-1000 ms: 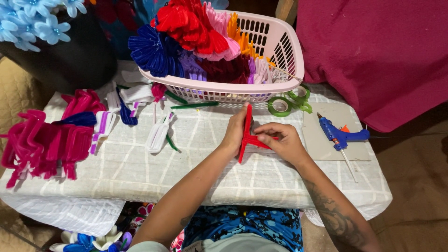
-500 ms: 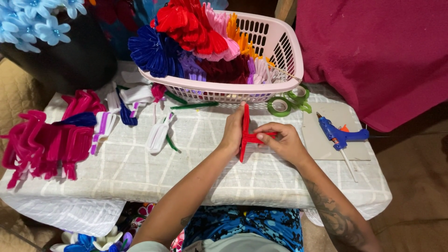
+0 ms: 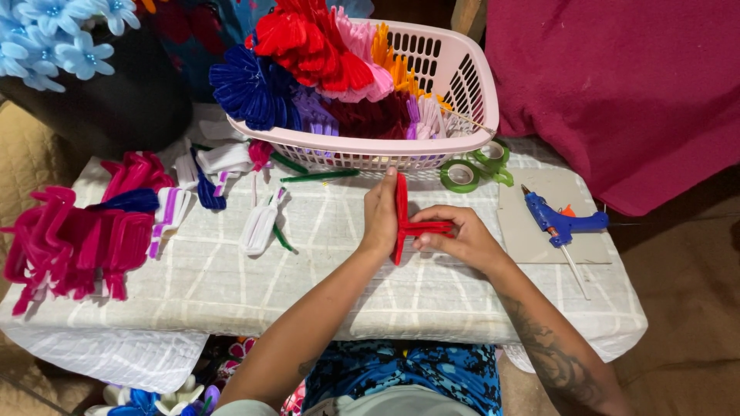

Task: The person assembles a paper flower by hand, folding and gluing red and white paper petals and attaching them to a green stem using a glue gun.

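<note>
Nearest, at the middle of the cloth-covered table (image 3: 324, 293), the left hand (image 3: 381, 218) pinches a red folded strip (image 3: 400, 216) upright while the right hand (image 3: 456, 237) clamps a second red strip (image 3: 428, 228) crosswise against it, seemingly to hold the T shape. Bare cloth lies around them. Right, a blue glue gun (image 3: 561, 223) rests on cardboard near the edge; left, pink folded pieces (image 3: 77, 243). Beyond, the pink basket (image 3: 432, 146) blocks forward reach.

No packages, labels, signs or screens are visible on the table or around the hands.
</note>
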